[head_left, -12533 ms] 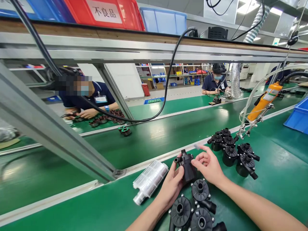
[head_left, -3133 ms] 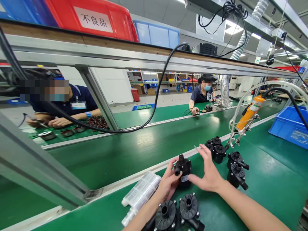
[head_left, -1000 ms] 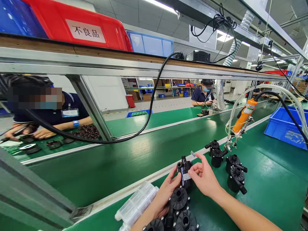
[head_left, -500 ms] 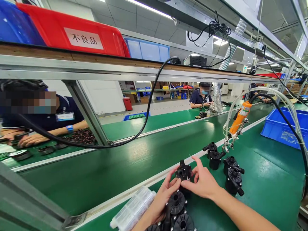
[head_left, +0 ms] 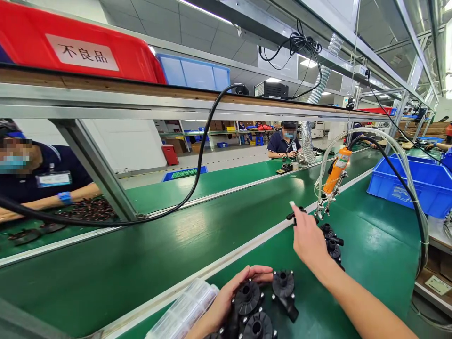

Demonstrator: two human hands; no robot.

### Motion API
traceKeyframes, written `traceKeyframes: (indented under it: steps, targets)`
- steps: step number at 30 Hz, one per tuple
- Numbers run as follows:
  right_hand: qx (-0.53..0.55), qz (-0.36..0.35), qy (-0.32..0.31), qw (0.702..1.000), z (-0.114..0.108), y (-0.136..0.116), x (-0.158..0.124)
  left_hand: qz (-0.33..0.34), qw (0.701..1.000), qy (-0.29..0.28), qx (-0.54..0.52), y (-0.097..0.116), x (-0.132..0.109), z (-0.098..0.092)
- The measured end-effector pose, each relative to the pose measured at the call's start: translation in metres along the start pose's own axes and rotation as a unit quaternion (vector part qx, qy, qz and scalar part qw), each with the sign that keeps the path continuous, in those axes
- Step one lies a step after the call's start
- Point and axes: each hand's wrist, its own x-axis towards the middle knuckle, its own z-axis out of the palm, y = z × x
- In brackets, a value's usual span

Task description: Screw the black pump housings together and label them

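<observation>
L hand (head_left: 232, 286): loosely spread, beside front pumps (head_left: 247, 293) on surface (head_left: 363, 268)
R hand (head_left: 310, 238): at far pumps (head_left: 327, 230); pinch hidden, can't tell
White bit (head_left: 292, 204): at R index, prob. label

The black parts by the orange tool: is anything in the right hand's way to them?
Nothing visible: the right hand partly covers the black parts, and the orange tool is farther back. Contact is hidden.
</observation>
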Motion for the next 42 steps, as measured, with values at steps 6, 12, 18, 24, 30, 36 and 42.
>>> traceKeyframes:
  steps: [6, 12, 18, 24, 30, 36, 42]
  targets:
    - [0.045, 0.076, 0.023, 0.996, -0.003, 0.028, 0.017, -0.019, 1.000, -0.012, -0.016, -0.009, 0.008, -0.011]
    - [0.215, 0.078, 0.002, 0.974, 0.003, -0.010, 0.006, 0.117, 0.981, 0.154, -0.031, -0.030, 0.034, -0.036]
    - [0.375, 0.119, -0.041, 0.919, 0.042, -0.058, -0.012, 0.157, 0.974, 0.153, 0.055, -0.026, 0.031, -0.035]
    - [0.406, 0.136, 0.008, 0.904, 0.049, -0.046, -0.022, 0.095, 0.978, 0.183, -0.018, -0.028, 0.031, -0.029]
    - [0.407, 0.125, 0.006, 0.905, 0.055, -0.051, -0.051, 0.070, 0.970, 0.209, -0.107, -0.027, 0.025, -0.027]
    - [0.492, 0.119, -0.112, 0.855, 0.046, -0.058, -0.042, 0.046, 0.970, 0.195, -0.139, -0.028, 0.022, -0.024]
    - [0.501, 0.125, -0.165, 0.840, 0.052, -0.056, -0.039, 0.051, 0.977, 0.196, -0.069, -0.032, 0.023, -0.022]
